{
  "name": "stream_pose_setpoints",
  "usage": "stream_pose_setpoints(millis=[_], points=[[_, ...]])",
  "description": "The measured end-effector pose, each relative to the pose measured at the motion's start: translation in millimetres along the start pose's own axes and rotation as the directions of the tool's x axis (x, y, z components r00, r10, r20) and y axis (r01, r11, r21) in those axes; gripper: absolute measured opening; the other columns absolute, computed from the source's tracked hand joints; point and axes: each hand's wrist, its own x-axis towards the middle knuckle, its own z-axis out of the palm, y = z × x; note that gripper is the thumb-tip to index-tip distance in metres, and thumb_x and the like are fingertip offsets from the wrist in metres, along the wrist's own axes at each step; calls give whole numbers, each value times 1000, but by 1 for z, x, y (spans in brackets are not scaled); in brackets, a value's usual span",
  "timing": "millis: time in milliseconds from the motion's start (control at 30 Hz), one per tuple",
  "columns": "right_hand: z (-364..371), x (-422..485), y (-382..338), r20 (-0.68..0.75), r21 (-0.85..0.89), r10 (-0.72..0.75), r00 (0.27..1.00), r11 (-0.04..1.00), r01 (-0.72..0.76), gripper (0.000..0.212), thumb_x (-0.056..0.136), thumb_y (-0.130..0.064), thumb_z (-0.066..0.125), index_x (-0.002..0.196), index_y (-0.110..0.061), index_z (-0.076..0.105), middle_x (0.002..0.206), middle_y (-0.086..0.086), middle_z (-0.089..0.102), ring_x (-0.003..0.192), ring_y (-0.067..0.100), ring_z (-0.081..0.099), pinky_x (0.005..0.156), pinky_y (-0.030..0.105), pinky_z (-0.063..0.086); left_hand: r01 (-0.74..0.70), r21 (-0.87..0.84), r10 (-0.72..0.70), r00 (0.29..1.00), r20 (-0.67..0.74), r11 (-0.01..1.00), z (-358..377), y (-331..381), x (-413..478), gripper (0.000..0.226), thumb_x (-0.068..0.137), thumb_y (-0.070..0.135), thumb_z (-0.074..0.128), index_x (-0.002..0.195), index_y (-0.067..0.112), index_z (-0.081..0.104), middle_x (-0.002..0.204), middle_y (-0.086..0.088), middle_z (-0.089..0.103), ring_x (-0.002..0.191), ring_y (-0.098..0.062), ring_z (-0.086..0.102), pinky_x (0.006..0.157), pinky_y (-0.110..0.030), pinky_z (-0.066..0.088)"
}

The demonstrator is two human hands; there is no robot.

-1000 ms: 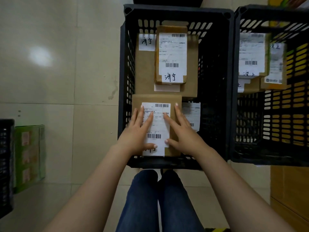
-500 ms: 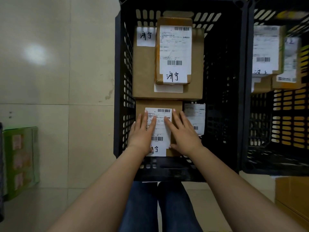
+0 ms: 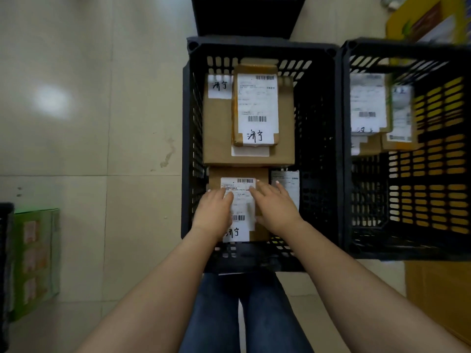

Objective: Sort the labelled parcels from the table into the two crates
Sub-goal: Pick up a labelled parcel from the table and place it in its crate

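A brown parcel [image 3: 262, 174] with a white shipping label lies low in the near end of the left black crate [image 3: 188, 149]. My left hand [image 3: 212, 212] and my right hand [image 3: 274, 206] both rest flat on its top with straight fingers. Behind it sits a large brown box [image 3: 216, 133] with a smaller labelled parcel [image 3: 256, 108] stacked on it. Beside my right hand a white-labelled parcel [image 3: 289, 183] lies deeper in the crate. The right black crate [image 3: 342, 149] holds labelled parcels [image 3: 368, 105] at its far end.
A green carton [image 3: 34, 261] stands on the tiled floor at the left, beside a black crate edge [image 3: 5, 263]. A brown cardboard box [image 3: 438, 296] sits at the lower right. Another dark container [image 3: 244, 14] stands beyond the left crate. My legs in jeans are below.
Both hands have pushed the parcel further down into the left crate, and the view has pulled back and shifted slightly.
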Motion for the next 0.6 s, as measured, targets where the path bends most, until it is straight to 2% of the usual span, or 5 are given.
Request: stream_pose_setpoints(millis=[200,300,367,500,600], points=[[-59,-74,-16,-81,47,-38,996,998,41,71,92,-27,63,152,-16,27,157,5,28,143,23,27,121,37,3,-31,-57,19,981,-192,998,-48,16,-69,63,79,20,74,136,9,50,129,-11,57,120,-30,51,104,-41,37],[-80,-105,-24,-128,61,-81,988,994,89,69,90,-26,65,150,-16,32,153,3,34,140,22,32,121,36,7,-13,-120,-28,942,-336,993,-66,27,-103,68,60,18,89,122,7,63,108,-11,65,99,-32,61,86,-44,50],[-94,-122,-29,-169,50,-112,979,991,122,68,90,-28,65,148,-16,34,150,2,38,138,22,34,120,36,10,-7,-160,-64,898,-436,987,-79,36,-126,68,55,14,90,117,6,65,103,-10,65,93,-30,62,80,-42,52],[-122,-149,-44,-266,14,-201,943,977,213,63,91,-31,65,145,-17,38,147,1,42,136,20,36,120,35,11,89,-210,-196,797,-571,974,-98,50,-169,64,56,13,89,115,8,66,102,-8,67,92,-30,64,80,-42,52],[-141,-163,-63,-297,-37,-314,902,948,317,67,93,-31,63,150,-19,31,153,0,35,140,19,29,120,33,9,195,-271,-325,722,-611,943,-103,53,-201,56,66,17,84,118,11,64,107,-7,65,99,-30,61,93,-46,47]])
